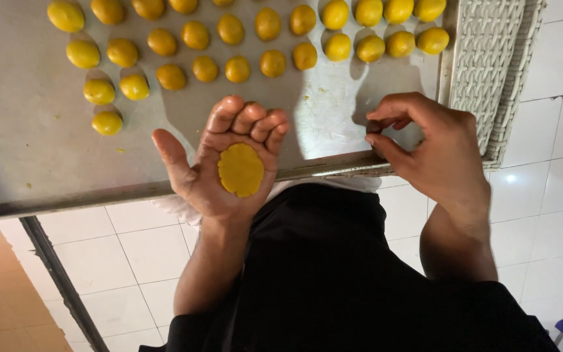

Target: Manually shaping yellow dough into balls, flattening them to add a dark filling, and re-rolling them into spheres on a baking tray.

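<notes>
L hand (pixel 219 173) spread palm-up w/ flattened yellow dough disc (pixel 241 170) on it; R hand (pixel 428 146) fingertips pinched together at metal tray (pixel 27 150) edge, what it pinches unclear; shaping step; next prob. closing disc into ball like the dough balls (pixel 171 77) on tray.

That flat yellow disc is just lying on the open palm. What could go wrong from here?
The flattened dough disc lies loose on the open left hand, which hangs past the edge of the metal tray, so a tilt could drop it onto the tiled floor. It looks thin and might tear when lifted. The right hand, pinched at the tray's rim, could nudge the tray and roll the yellow dough balls.
</notes>
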